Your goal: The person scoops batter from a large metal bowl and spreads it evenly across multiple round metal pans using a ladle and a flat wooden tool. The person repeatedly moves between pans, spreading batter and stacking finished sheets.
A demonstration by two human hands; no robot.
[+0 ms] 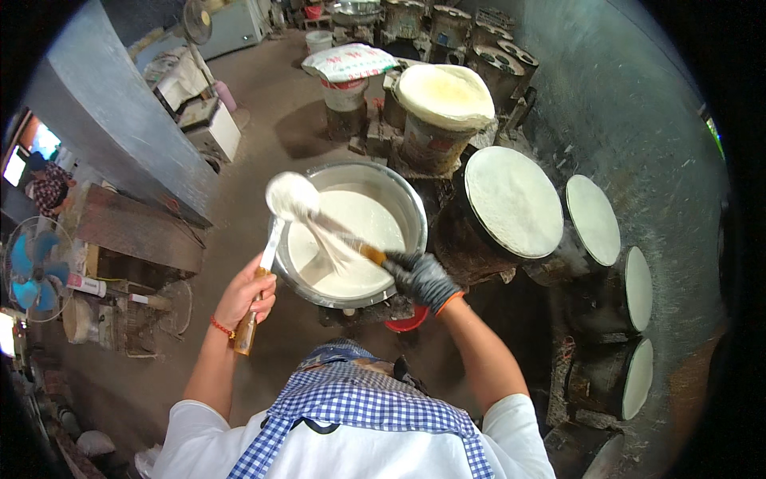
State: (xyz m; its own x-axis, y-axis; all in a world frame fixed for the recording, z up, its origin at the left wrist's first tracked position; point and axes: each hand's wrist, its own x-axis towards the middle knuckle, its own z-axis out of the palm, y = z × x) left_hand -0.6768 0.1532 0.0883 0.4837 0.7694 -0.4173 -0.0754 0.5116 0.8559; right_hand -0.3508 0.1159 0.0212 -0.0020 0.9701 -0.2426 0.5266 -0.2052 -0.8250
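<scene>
My bare left hand [246,297] grips the wooden handle of a metal ladle [292,194], whose bowl is coated with white batter and hangs over the left rim of a large metal basin [420,239]. Pale liquid batter [359,218] lies in the basin. My right hand [422,280], in a dark knit glove with an orange cuff, holds the wooden handle of a second tool [372,254] at the basin's right side. Its far end is blurred and meets the ladle's bowl. Strands of batter fall from there into the basin.
Drum stoves with round pale sheets on top [513,202] curve along the right wall. Beyond the basin stand a bucket topped by a thick pale round [446,93] and another under a printed sack [349,61]. A red bowl [408,319] sits below; a person [51,185] is far left.
</scene>
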